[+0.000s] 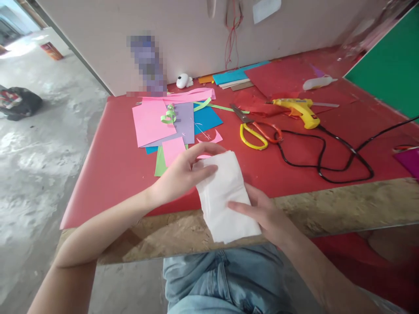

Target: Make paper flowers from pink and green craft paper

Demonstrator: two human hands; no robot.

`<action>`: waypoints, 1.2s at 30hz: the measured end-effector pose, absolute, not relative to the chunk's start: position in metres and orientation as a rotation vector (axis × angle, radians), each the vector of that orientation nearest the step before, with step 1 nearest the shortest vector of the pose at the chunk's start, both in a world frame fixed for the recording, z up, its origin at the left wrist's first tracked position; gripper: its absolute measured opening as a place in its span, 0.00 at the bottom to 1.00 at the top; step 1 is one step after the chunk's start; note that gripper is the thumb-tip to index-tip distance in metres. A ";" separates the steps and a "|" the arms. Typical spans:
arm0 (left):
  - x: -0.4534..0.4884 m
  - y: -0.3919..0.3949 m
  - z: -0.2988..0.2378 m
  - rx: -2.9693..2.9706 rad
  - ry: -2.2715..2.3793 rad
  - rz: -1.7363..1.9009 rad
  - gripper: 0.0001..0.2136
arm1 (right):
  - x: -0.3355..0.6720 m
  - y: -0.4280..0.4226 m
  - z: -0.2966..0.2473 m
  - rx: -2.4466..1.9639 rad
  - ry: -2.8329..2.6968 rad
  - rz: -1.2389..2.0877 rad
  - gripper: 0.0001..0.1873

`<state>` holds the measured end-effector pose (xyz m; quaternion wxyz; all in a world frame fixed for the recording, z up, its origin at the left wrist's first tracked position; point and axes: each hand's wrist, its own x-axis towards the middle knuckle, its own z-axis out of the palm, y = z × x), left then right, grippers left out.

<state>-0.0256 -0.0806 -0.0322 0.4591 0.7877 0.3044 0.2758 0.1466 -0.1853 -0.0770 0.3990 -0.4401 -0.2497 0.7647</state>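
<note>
Tissue (229, 200), white and folded into a flat stack, up over the table's near edge, in both hands. Pinched at the upper left by the left hand (188, 172), thumb on the front, fingers tucked behind. Also gripped along the right edge by the right hand (262, 209), thumb lying on the face. Right behind that, on the red table covering (108, 174), a messy pile of pink paper (149, 124), a lavender sheet (188, 126), a blue sheet (209, 118) and a curled green paper strip (171, 114). Over to the right, scissors (244, 116) with one yellow and one orange-red handle, plus a yellow hot glue gun (296, 107) on a looping black cord (355, 151). As for writing: small markings on the glue gun, way too tiny to read. At the back wall, a purplish object (149, 65), totally pixelated, so no telling about labels there.
</note>
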 end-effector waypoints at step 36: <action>-0.034 -0.068 -0.023 2.281 0.287 0.590 0.07 | 0.156 -0.180 -0.080 -0.734 -0.844 2.000 0.46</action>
